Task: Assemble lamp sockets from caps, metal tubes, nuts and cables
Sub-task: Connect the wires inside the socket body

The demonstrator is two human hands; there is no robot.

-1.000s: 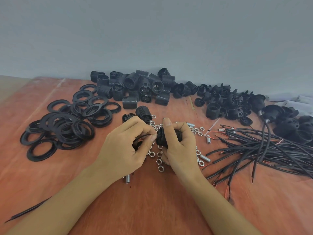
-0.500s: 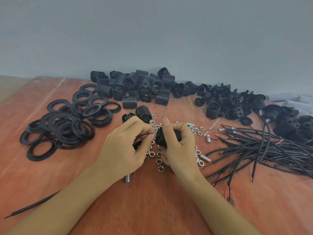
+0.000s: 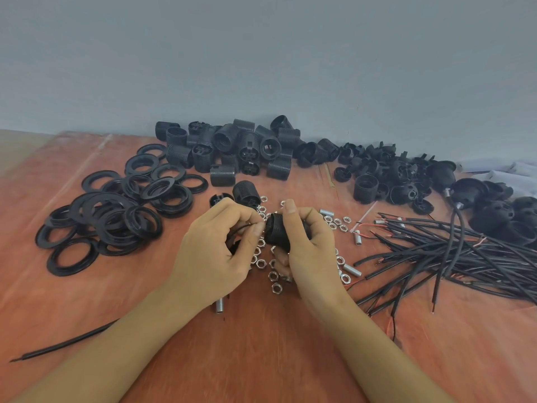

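1. Head view: the left hand (image 3: 215,251) pinches a thin black cable (image 3: 241,227) in curled fingers. The cable looks soft and bendy, so it is best held near its tip.
2. The socket part (image 3: 274,232) is between both hands, above the nuts (image 3: 261,263). It looks light, hard and ribbed.
3. The right hand (image 3: 309,248) grips round the socket part.

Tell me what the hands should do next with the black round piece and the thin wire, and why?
Probably feed the thin black wire into the black ribbed plastic socket. The left hand pinches the wire right at the socket's open end, while the right hand grips the socket steady.
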